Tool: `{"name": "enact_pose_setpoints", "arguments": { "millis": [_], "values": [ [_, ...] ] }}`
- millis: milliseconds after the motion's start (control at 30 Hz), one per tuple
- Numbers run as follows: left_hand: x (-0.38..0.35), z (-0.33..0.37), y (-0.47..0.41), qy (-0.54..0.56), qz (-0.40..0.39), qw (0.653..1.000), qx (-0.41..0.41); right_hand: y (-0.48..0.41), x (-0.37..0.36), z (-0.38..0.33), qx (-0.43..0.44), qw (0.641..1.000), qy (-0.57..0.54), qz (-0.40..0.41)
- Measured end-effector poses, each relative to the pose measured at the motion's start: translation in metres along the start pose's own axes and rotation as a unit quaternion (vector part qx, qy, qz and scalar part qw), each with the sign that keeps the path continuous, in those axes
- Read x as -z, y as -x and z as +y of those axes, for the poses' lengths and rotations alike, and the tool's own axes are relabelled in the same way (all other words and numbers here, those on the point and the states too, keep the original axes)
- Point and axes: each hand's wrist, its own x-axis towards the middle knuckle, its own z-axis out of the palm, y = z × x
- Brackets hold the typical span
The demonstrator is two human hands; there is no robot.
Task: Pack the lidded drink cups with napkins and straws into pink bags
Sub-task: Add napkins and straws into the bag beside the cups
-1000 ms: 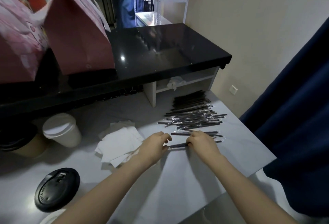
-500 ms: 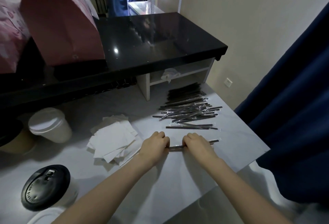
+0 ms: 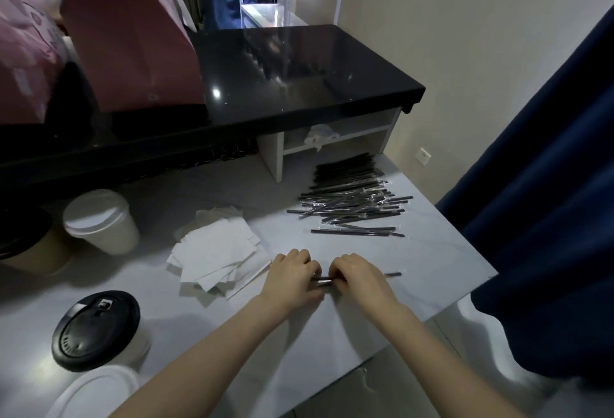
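Both hands, the left hand (image 3: 292, 276) and the right hand (image 3: 357, 276), pinch one thin black plastic-wrapped straw (image 3: 392, 274) low over the pale grey worktop (image 3: 432, 258), probably to carry it toward the pink paper bags (image 3: 133, 39).

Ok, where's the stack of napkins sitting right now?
In the head view the napkin stack lies on the white table, centre-left, just left of the left hand and right of the white-lidded cup.

black straws (image 3: 352, 200), white napkins (image 3: 216, 251), pink bag (image 3: 133, 39)
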Motion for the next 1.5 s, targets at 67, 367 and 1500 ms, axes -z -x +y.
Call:
{"name": "enact_pose_setpoints", "arguments": {
  "millis": [67,367,1500],
  "values": [
    [-0.004,0.006,-0.004,-0.008,0.016,1.000,-0.007,0.002,0.004,0.008,0.001,1.000,0.012,0.012],
    [-0.010,0.021,-0.015,-0.002,0.016,1.000,-0.021,0.015,0.010,0.039,-0.022,0.998,0.051,-0.012],
    [0.244,-0.229,0.390,-0.028,0.343,0.930,0.132,-0.038,0.041,-0.445,0.447,0.878,-0.113,0.127]
  ]
}}
